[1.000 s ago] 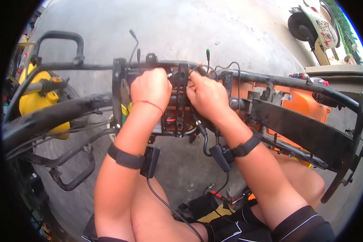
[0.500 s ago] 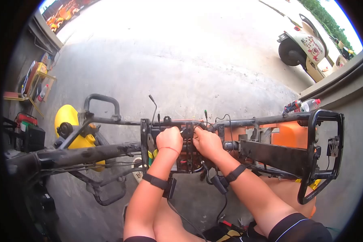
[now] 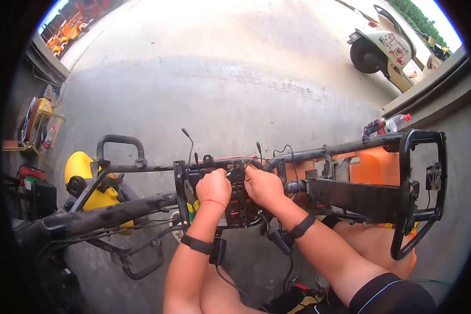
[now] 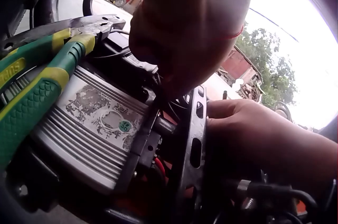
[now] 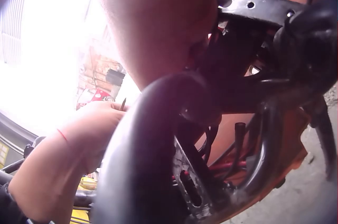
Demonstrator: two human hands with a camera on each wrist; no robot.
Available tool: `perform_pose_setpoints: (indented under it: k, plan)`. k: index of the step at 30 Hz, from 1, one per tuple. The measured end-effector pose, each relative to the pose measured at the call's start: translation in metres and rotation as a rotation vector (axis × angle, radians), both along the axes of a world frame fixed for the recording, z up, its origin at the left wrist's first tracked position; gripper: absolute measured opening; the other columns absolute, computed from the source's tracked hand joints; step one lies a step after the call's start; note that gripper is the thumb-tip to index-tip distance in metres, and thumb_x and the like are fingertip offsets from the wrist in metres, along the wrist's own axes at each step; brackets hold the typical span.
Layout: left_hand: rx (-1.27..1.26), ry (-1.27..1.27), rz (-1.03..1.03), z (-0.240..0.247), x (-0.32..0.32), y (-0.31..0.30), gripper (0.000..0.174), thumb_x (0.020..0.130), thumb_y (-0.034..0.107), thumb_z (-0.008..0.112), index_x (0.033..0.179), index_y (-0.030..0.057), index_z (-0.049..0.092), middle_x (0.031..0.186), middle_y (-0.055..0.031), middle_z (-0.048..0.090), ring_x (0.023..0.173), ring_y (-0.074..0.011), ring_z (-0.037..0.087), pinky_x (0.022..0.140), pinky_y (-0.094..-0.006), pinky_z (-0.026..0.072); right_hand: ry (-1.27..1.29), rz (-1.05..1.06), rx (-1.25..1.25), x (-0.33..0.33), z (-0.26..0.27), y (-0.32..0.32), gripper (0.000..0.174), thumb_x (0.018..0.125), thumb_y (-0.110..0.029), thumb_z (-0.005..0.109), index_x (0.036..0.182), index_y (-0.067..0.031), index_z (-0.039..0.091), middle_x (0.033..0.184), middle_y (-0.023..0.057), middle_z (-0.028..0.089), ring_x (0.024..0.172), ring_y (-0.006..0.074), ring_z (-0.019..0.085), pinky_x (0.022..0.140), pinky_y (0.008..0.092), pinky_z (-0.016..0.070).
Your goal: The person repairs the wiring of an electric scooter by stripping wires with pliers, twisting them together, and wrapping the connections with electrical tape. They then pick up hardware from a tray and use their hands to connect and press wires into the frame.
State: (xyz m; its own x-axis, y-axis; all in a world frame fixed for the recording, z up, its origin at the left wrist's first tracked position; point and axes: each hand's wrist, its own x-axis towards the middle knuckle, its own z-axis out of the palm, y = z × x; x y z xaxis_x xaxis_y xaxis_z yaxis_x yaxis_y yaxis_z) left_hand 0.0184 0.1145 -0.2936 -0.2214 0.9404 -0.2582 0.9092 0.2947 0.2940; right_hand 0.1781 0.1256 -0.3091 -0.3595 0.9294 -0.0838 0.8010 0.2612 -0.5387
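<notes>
Both hands work at the middle of a black tubular vehicle frame (image 3: 118, 212), on either side of a slotted metal bracket (image 4: 196, 139). My left hand (image 3: 214, 187) is curled, pinching a small slim metal piece (image 5: 123, 105) whose tip sticks out by the thumb. My right hand (image 3: 263, 186) reaches down at the bracket's right side, fingertips hidden among the wires; I cannot tell what they hold. Below the left hand, in the left wrist view, lies a finned silver box (image 4: 95, 134). Pliers (image 4: 33, 100) with green and yellow handles lie over it.
Loose cables with plugs (image 3: 189, 140) stick up behind the hands. Orange body panels (image 3: 375, 166) sit under the frame's right part, a yellow part (image 3: 81, 166) at its left. A spray can (image 3: 374, 127) and plastic bottle (image 3: 399, 123) stand behind. A scooter (image 3: 390, 47) is parked farther off.
The head view has tilted up, so more floor and background show and the frame sits lower. Both hands stay at the same bracket with little visible movement.
</notes>
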Motion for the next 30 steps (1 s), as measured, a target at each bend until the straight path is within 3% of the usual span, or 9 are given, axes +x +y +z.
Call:
perform_pose_setpoints:
  k: [8, 16, 19, 22, 23, 26, 27, 28, 30]
  plan:
    - [-0.108, 0.071, -0.020, 0.007, -0.002, 0.004, 0.022, 0.085, 0.031, 0.068, 0.096, 0.0140, 0.076, 0.092, -0.0155, 0.072, 0.088, -0.0343, 0.070, 0.081, -0.0448, 0.0551, 0.070, -0.013, 0.048, 0.002, -0.007, -0.001, 0.023, 0.082, -0.016, 0.064, 0.101, -0.0055, 0.058, 0.086, 0.0155, 0.068, 0.078, 0.0360, 0.068, 0.067, 0.0486, 0.0538]
    - [-0.055, -0.046, -0.014, 0.001, -0.013, 0.000, 0.023, 0.086, 0.030, 0.066, 0.096, 0.0108, 0.075, 0.093, -0.0157, 0.072, 0.090, -0.0356, 0.069, 0.080, -0.0437, 0.0545, 0.023, -0.007, 0.012, 0.003, -0.008, -0.001, 0.032, 0.083, -0.018, 0.062, 0.115, -0.0132, 0.060, 0.087, 0.0161, 0.068, 0.081, 0.0378, 0.067, 0.068, 0.0489, 0.0532]
    - [0.217, -0.486, 0.181, -0.007, -0.028, -0.006, 0.030, 0.093, 0.035, 0.061, 0.095, 0.0064, 0.071, 0.085, -0.0167, 0.071, 0.081, -0.0345, 0.070, 0.074, -0.0417, 0.0531, -0.008, -0.001, -0.063, 0.003, -0.004, 0.001, 0.034, 0.083, -0.018, 0.062, 0.117, -0.0143, 0.060, 0.089, 0.0176, 0.069, 0.084, 0.0384, 0.067, 0.071, 0.0501, 0.0529]
    - [0.279, -0.923, 0.316, -0.012, -0.047, -0.008, 0.033, 0.104, 0.029, 0.047, 0.101, 0.0020, 0.067, 0.073, -0.0038, 0.063, 0.067, -0.0128, 0.061, 0.062, -0.0301, 0.0487, 0.013, -0.011, -0.074, 0.000, 0.003, 0.001, 0.023, 0.085, -0.019, 0.062, 0.104, -0.0057, 0.057, 0.092, 0.0176, 0.069, 0.085, 0.0373, 0.068, 0.073, 0.0508, 0.0535]
    - [0.210, -1.147, 0.404, -0.013, -0.049, -0.015, 0.037, 0.107, 0.030, 0.041, 0.107, 0.0016, 0.064, 0.075, 0.0008, 0.059, 0.072, -0.0085, 0.059, 0.063, -0.0254, 0.0468, 0.014, -0.014, -0.092, 0.000, 0.008, 0.001, 0.022, 0.087, -0.021, 0.062, 0.102, -0.0050, 0.059, 0.092, 0.0178, 0.069, 0.087, 0.0371, 0.068, 0.075, 0.0497, 0.0538]
    - [0.324, -1.272, 0.357, -0.005, -0.042, -0.019, 0.041, 0.108, 0.033, 0.038, 0.112, 0.0006, 0.062, 0.080, 0.0002, 0.060, 0.078, -0.0089, 0.059, 0.068, -0.0244, 0.0475, -0.185, -0.091, -0.132, -0.004, 0.035, 0.000, 0.022, 0.089, -0.023, 0.061, 0.101, -0.0042, 0.062, 0.091, 0.0173, 0.070, 0.086, 0.0373, 0.068, 0.076, 0.0481, 0.0543]
    - [0.308, -1.345, 0.317, -0.007, -0.042, -0.021, 0.048, 0.108, 0.038, 0.035, 0.120, 0.0003, 0.061, 0.096, -0.0028, 0.064, 0.092, -0.0110, 0.060, 0.078, -0.0259, 0.0479, -0.150, -0.131, -0.116, -0.010, 0.051, 0.000, 0.027, 0.091, -0.028, 0.061, 0.103, -0.0035, 0.064, 0.093, 0.0172, 0.071, 0.088, 0.0380, 0.068, 0.077, 0.0465, 0.0541]
    - [0.313, -1.352, 0.332, 0.000, -0.039, -0.022, 0.048, 0.108, 0.038, 0.035, 0.120, 0.0003, 0.061, 0.096, -0.0028, 0.064, 0.092, -0.0110, 0.060, 0.078, -0.0259, 0.0479, -0.160, -0.119, -0.117, -0.015, 0.064, 0.001, 0.027, 0.091, -0.028, 0.061, 0.103, -0.0035, 0.064, 0.093, 0.0172, 0.071, 0.088, 0.0380, 0.068, 0.077, 0.0465, 0.0541]
    - [0.326, -1.508, 0.313, 0.014, -0.031, -0.023, 0.051, 0.108, 0.038, 0.032, 0.133, -0.0004, 0.053, 0.115, -0.0070, 0.062, 0.112, -0.0156, 0.055, 0.092, -0.0307, 0.0443, 0.165, -0.019, -0.168, -0.025, 0.081, 0.002, 0.030, 0.093, -0.026, 0.065, 0.110, -0.0012, 0.065, 0.097, 0.0180, 0.071, 0.088, 0.0298, 0.070, 0.081, 0.0382, 0.0543]
